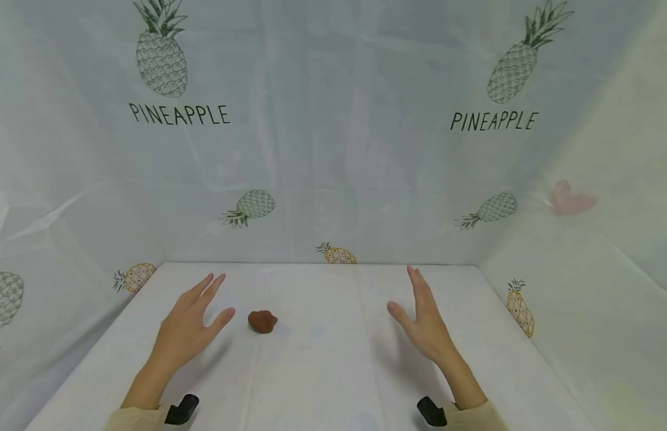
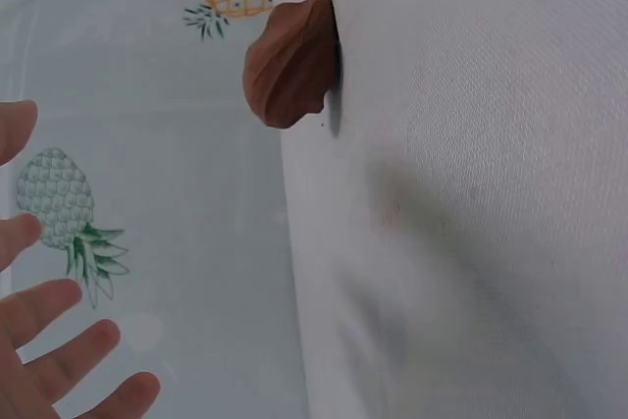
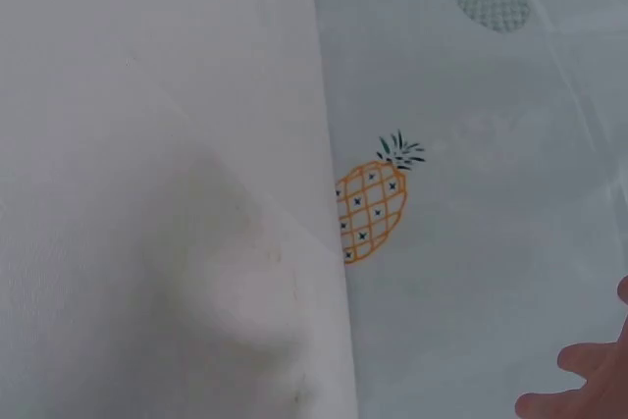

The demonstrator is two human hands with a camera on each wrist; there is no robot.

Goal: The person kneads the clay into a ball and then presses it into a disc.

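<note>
A reddish-brown lump (image 1: 262,321), like a piece of modelling clay, sits on the white table left of the middle. Its surface looks ridged and folded in the left wrist view, where the lump (image 2: 291,63) appears near the top. Just left of it my left hand (image 1: 185,329) is held over the table, fingers spread and thumb pointing toward the lump. My right hand (image 1: 427,326) hovers farther off on the right side, fingers straight and thumb apart. Neither hand holds anything. Only fingertips of the right hand (image 3: 589,385) show at the corner of the right wrist view.
A white cloth covers the table (image 1: 317,383). Pale sheeting printed with pineapples (image 1: 339,255) stands as a wall (image 1: 333,149) along the back edge and both sides. Black wrist devices (image 1: 181,409) show at both beige sleeves (image 1: 476,417).
</note>
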